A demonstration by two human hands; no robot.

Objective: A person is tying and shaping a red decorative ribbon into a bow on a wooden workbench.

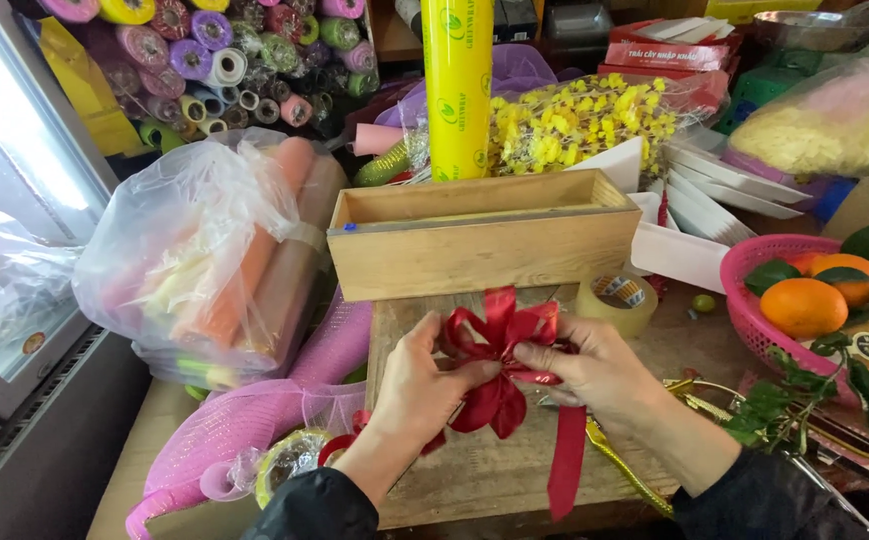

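Ribbon work fills the middle of the head view: your left hand (417, 385) and right hand (595, 372) meet over a red ribbon bow (500, 350), fingers of both curled in and pinching its loops from either side, so the bow is held up between them rather than lying flat. Your left thumb and forefinger close on the left loops; your right fingers grip the centre knot, where a loose tail (567, 460) hangs down toward you. Pinching at the knot keeps the loops from springing apart, as far as one can judge.

Under your hands lies a wooden board (475, 470), a flat place to shape the bow. Just beyond it stands an open wooden box (485, 240), long side toward you, near enough to reach. A roll of clear tape (617, 300) sits beside the box's right end, close to your right hand. Farther right, a pink basket (755, 310) holds oranges with leaves. To your left, a clear bag of paper rolls (210, 260) leans by pink mesh (255, 420), well apart from the bow.
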